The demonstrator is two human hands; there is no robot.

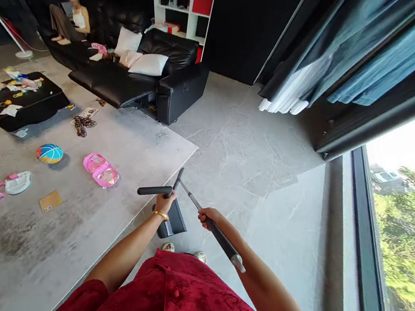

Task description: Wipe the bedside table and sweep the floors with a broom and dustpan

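Slanting forward, metal pole [196, 201] in right hand [210, 218]

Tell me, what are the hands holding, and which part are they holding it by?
The left hand grips a long-handled dustpan at the top of its handle, by the black bar. The right hand grips a long pole around its middle, where thin metal meets black.

No readable text, labels, brands, numbers or signs in view

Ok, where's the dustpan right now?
In the head view, the black dustpan is just below the person's left hand, near their feet, with the right hand on a long pole to its right.
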